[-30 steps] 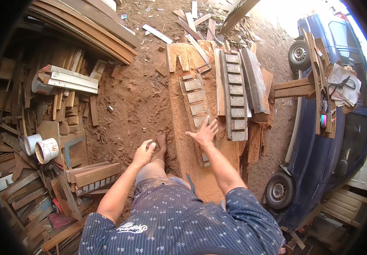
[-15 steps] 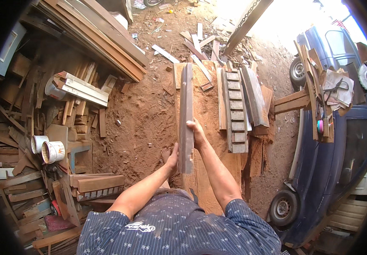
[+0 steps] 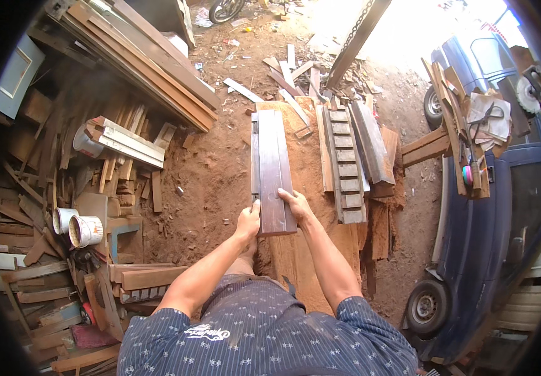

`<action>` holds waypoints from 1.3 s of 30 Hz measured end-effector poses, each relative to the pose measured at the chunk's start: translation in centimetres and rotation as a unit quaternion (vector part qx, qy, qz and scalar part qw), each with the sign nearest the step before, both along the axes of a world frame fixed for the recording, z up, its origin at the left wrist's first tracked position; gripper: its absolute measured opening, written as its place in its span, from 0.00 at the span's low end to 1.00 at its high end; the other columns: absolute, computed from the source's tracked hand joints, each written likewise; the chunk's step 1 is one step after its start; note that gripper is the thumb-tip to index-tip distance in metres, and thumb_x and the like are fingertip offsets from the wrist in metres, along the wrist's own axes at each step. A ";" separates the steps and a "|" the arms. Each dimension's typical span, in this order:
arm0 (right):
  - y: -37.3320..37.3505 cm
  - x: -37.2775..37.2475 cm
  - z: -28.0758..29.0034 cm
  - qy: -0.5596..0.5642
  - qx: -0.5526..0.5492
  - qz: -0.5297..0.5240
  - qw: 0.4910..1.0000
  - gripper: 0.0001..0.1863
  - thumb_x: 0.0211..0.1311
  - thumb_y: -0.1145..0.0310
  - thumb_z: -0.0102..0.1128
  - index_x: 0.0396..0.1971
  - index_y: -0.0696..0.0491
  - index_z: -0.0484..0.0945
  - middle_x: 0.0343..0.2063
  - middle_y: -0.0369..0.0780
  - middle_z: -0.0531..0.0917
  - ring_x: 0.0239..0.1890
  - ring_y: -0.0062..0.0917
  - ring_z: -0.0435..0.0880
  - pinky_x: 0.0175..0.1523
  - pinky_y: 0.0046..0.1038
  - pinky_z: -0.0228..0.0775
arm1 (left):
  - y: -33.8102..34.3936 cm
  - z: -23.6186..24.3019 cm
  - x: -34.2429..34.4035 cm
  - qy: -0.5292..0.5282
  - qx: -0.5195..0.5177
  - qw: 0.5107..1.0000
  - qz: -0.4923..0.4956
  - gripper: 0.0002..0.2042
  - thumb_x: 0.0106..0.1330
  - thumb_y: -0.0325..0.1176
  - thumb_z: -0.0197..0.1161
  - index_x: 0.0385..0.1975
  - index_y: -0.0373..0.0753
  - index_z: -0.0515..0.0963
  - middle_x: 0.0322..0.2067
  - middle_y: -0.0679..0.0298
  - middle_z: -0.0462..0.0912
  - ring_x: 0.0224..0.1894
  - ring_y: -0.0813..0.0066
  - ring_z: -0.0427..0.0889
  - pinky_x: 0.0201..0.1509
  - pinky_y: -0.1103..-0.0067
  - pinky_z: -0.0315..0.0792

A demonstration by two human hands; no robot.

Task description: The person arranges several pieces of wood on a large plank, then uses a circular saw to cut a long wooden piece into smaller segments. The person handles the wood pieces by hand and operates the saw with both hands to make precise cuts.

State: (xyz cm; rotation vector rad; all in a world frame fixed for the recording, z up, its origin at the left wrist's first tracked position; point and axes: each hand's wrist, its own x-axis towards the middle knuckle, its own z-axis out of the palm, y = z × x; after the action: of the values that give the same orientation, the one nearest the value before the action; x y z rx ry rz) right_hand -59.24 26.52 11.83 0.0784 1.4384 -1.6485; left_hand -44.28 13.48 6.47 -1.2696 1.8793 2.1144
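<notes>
A person in a navy, pale-patterned short-sleeved shirt holds a long, dark brown wooden piece with a stepped left edge lengthwise over a low wooden counter dusted with orange sawdust, in a yard edged with long brown timber boards. The left grip is closed on the left edge at the near end, thumb up; the right grip is closed around the right edge, thumb laid over the top face. The fingers beneath are hidden, and whether the far end touches the counter cannot be told. The step in hand appears to be a two-handed steadying of the piece, broad face up. Any move from here would seem to call for both grips working together, since they hold only the near end. Room looks tighter to the right, where a long wooden frame with pale grey cross-slats lies, a greyish wooden board beside it. Farther right stands a dark blue car.
</notes>
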 end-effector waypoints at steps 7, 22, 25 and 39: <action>1.2 2.2 7.2 0.209 0.066 0.040 0.975 0.25 0.66 0.60 0.66 0.53 0.65 0.77 0.44 0.45 0.86 0.44 0.26 0.85 0.50 0.30 0.78 | 2.1 6.7 0.8 -0.011 0.203 0.978 0.053 0.37 0.74 0.65 0.45 0.61 0.33 0.73 0.53 0.56 0.81 0.52 0.70 0.81 0.56 0.68 0.74; 1.9 9.5 12.5 0.475 0.123 0.003 0.872 0.35 0.66 0.48 0.63 0.59 0.64 0.76 0.62 0.56 0.73 0.65 0.46 0.72 0.69 0.41 0.63 | 1.4 14.3 -1.6 0.295 0.479 0.827 0.020 0.44 0.66 0.76 0.38 0.69 0.46 0.66 0.60 0.60 0.75 0.61 0.62 0.77 0.67 0.61 0.72; 3.0 10.2 12.1 0.486 0.153 0.018 0.860 0.44 0.58 0.44 0.70 0.61 0.67 0.71 0.60 0.58 0.73 0.64 0.46 0.73 0.68 0.42 0.65 | 1.5 14.2 -1.6 0.296 0.474 0.829 0.017 0.41 0.70 0.72 0.33 0.71 0.45 0.62 0.62 0.58 0.73 0.62 0.60 0.75 0.67 0.60 0.71; 4.5 9.3 3.8 -0.095 -0.090 -0.038 0.991 0.30 0.73 0.50 0.55 0.63 0.58 0.69 0.52 0.46 0.82 0.51 0.32 0.85 0.55 0.32 0.80 | -0.3 8.7 0.1 0.165 0.407 0.898 -0.041 0.34 0.74 0.59 0.37 0.68 0.38 0.66 0.61 0.54 0.76 0.61 0.59 0.78 0.66 0.60 0.73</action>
State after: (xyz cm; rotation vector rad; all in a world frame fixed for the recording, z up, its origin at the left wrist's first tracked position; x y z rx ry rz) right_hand -49.92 31.05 15.61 0.1864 1.1513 -1.7756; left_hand -44.14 13.18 15.15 -0.6499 0.8421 2.7144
